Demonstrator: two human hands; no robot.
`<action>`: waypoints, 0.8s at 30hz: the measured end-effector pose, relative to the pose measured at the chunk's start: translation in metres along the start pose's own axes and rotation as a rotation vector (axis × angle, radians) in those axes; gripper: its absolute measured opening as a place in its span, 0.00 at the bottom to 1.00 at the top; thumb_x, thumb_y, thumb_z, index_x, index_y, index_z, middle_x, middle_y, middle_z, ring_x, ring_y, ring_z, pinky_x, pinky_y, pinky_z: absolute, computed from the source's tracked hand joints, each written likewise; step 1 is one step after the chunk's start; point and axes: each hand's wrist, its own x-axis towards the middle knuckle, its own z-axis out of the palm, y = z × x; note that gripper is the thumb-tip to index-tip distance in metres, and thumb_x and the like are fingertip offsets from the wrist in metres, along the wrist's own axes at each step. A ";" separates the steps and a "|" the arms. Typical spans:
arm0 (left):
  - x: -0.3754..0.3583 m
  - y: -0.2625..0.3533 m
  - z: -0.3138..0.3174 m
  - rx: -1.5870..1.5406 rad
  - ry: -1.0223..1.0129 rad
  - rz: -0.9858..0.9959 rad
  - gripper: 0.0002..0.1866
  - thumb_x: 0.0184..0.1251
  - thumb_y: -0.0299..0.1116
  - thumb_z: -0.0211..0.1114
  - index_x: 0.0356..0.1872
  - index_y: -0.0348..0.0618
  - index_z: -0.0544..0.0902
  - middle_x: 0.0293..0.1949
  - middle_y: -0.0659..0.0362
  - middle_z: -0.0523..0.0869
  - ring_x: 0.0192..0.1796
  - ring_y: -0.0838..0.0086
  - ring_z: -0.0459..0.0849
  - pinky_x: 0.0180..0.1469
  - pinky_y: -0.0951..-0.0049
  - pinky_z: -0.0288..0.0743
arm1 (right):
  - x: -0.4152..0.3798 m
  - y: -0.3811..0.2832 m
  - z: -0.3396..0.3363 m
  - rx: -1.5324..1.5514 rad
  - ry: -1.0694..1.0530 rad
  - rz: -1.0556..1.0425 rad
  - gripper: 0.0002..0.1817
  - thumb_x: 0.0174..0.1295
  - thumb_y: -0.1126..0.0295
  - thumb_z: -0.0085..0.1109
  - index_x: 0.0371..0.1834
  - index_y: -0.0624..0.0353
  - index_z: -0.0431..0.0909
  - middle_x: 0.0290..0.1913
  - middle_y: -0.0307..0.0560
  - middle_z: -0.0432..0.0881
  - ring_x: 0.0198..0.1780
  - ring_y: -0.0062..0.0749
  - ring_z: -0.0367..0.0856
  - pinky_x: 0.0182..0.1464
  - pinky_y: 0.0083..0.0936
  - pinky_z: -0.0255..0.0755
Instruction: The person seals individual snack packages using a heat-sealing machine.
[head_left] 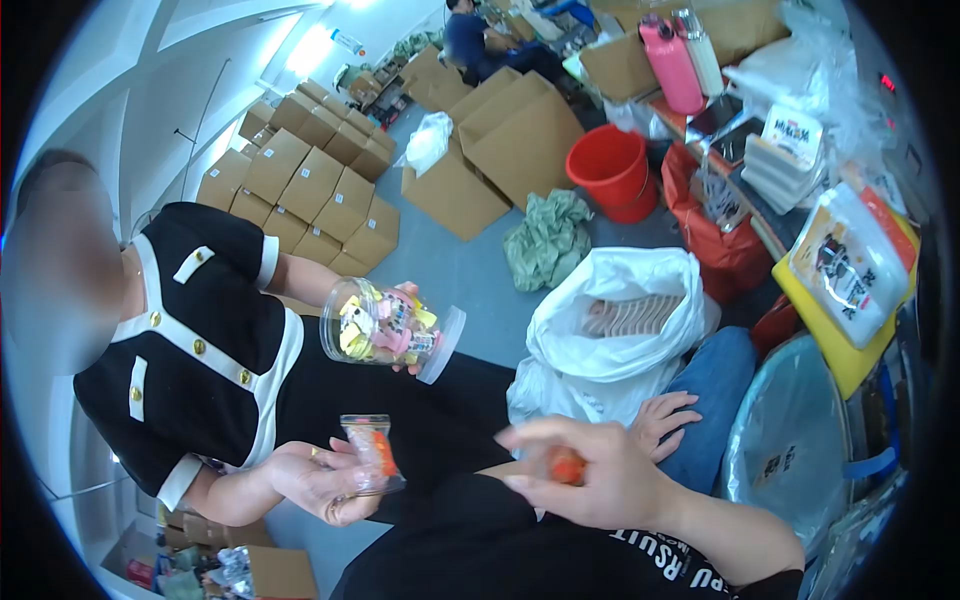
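Observation:
My right hand [605,475] is raised in the middle, its fingers closed around a small wrapped candy [567,466], orange-red and smeared by motion. Behind it, my left hand [665,425] lies on a blue-jeaned leg with fingers spread and nothing in them. Facing me, a person in a black top pinches a clear-wrapped candy [372,455] with orange print in one hand [318,482]. That person's other hand holds a clear plastic jar [385,325] of pink and yellow wrapped pieces, tilted sideways; a pale lid [442,345] is at its end.
A white plastic bag [610,350] with a stack of pale items stands near my knee. Beyond are a red bucket [612,175], green plastic [548,238] and cardboard boxes [520,130]. At right, a bench holds a pink bottle [670,65] and printed packets [848,262]. Another person sits far back.

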 end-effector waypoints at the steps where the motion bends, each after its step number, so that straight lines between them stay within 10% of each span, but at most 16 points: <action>1: -0.001 0.020 -0.052 0.479 -0.204 0.397 0.13 0.62 0.30 0.55 0.46 0.38 0.79 0.51 0.53 0.74 0.56 0.65 0.72 0.60 0.66 0.66 | 0.013 -0.014 0.005 -0.125 -0.085 -0.097 0.27 0.59 0.73 0.64 0.62 0.59 0.69 0.48 0.50 0.80 0.30 0.15 0.77 0.37 0.16 0.74; 3: 0.029 0.031 -0.147 1.469 -0.633 1.137 0.12 0.67 0.26 0.50 0.40 0.28 0.80 0.39 0.54 0.80 0.44 0.74 0.82 0.54 0.76 0.78 | 0.025 -0.023 0.034 0.022 -0.157 -0.189 0.31 0.59 0.74 0.64 0.67 0.57 0.65 0.62 0.55 0.71 0.36 0.18 0.81 0.43 0.18 0.75; 6: 0.048 0.031 -0.149 1.342 -0.585 1.286 0.10 0.66 0.21 0.47 0.26 0.31 0.73 0.32 0.57 0.74 0.32 0.84 0.74 0.45 0.79 0.79 | 0.027 -0.023 0.073 0.006 -0.194 -0.312 0.33 0.58 0.73 0.65 0.68 0.58 0.63 0.67 0.56 0.65 0.43 0.23 0.82 0.48 0.22 0.75; 13: 0.036 0.050 -0.140 1.640 -0.487 1.270 0.16 0.74 0.31 0.48 0.37 0.27 0.80 0.20 0.61 0.74 0.28 0.83 0.78 0.39 0.84 0.81 | 0.023 -0.015 0.086 -0.219 -0.115 -0.342 0.23 0.55 0.73 0.68 0.56 0.59 0.76 0.43 0.47 0.84 0.36 0.22 0.82 0.38 0.19 0.76; 16: 0.061 0.050 -0.147 1.166 -0.542 1.534 0.18 0.77 0.35 0.46 0.43 0.30 0.80 0.14 0.66 0.66 0.19 0.90 0.66 0.26 0.90 0.73 | 0.011 -0.006 0.083 -0.092 -0.210 -0.271 0.20 0.54 0.73 0.69 0.52 0.60 0.79 0.40 0.46 0.84 0.30 0.20 0.81 0.33 0.15 0.74; 18: -0.009 0.065 -0.142 1.506 -0.484 1.275 0.19 0.77 0.34 0.43 0.45 0.28 0.80 0.16 0.65 0.68 0.22 0.88 0.71 0.30 0.88 0.76 | -0.001 -0.017 0.075 -0.072 -0.217 -0.079 0.18 0.55 0.72 0.68 0.51 0.59 0.80 0.39 0.44 0.85 0.32 0.20 0.81 0.35 0.15 0.74; 22: -0.108 0.053 -0.089 2.745 -0.678 1.695 0.17 0.75 0.38 0.48 0.51 0.35 0.77 0.30 0.64 0.73 0.32 0.84 0.74 0.36 0.84 0.73 | -0.044 -0.008 0.033 -0.239 0.159 0.069 0.13 0.57 0.72 0.65 0.46 0.61 0.80 0.37 0.42 0.84 0.35 0.20 0.82 0.37 0.16 0.74; 24: 0.051 0.011 0.086 3.432 -0.767 1.776 0.17 0.74 0.40 0.51 0.54 0.39 0.75 0.37 0.64 0.76 0.37 0.82 0.75 0.40 0.82 0.72 | -0.083 0.017 0.006 -0.209 0.450 0.073 0.09 0.57 0.74 0.57 0.39 0.66 0.78 0.37 0.47 0.84 0.29 0.22 0.79 0.32 0.17 0.72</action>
